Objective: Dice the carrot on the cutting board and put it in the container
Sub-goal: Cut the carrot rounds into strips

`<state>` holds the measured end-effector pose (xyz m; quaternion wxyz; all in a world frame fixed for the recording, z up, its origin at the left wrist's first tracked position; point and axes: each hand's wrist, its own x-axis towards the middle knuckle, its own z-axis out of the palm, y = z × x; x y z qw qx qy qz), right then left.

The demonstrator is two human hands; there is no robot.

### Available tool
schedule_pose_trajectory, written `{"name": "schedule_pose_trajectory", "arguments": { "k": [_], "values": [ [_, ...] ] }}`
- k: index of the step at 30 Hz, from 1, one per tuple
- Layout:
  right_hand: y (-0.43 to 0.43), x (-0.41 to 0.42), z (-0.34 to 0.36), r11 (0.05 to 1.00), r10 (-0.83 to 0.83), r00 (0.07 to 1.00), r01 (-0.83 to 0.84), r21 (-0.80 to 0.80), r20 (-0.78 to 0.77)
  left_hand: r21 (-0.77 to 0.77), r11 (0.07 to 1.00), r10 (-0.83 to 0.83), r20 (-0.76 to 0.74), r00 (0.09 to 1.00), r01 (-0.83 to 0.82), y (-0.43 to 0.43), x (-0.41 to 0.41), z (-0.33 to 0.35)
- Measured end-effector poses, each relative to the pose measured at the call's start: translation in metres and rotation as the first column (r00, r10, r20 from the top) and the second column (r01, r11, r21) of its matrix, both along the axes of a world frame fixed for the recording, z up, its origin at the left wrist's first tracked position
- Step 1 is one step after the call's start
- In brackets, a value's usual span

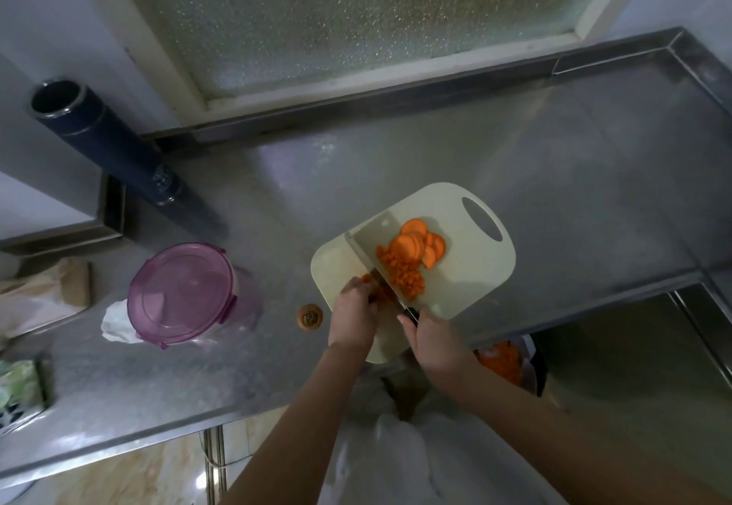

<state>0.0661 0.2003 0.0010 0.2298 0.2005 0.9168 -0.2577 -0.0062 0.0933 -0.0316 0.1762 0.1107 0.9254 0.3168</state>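
A cream cutting board (471,266) lies on the steel counter. On it are round carrot slices (420,245) and a heap of diced carrot (402,276). My right hand (431,340) grips the black handle of a broad cleaver (374,245), its blade standing across the board. My left hand (350,316) holds down a few carrot pieces (370,286) on the blade's left side, fingers curled over them. A round container with a purple lid (184,294) stands to the left of the board, closed.
A cut carrot end (309,317) lies on the counter between container and board. A dark tube (107,144) leans at the back left. White tissue (117,324) sits by the container. A bag with orange scraps (505,362) hangs below the counter edge. A sink (633,346) lies at the right.
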Motion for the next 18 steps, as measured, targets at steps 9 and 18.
{"name": "schedule_pose_trajectory", "arguments": {
  "k": [9,18],
  "values": [
    [0.023,-0.019,0.004,0.992,-0.056,0.993,0.044,-0.116,-0.1,0.008,1.0,0.018,-0.032,0.999,-0.017,-0.002,0.002,0.0],
    [0.027,-0.01,0.017,0.976,-0.127,0.989,0.113,-0.184,-0.071,0.038,0.998,0.06,-0.069,0.996,-0.058,0.006,0.001,0.004]
  ]
}}
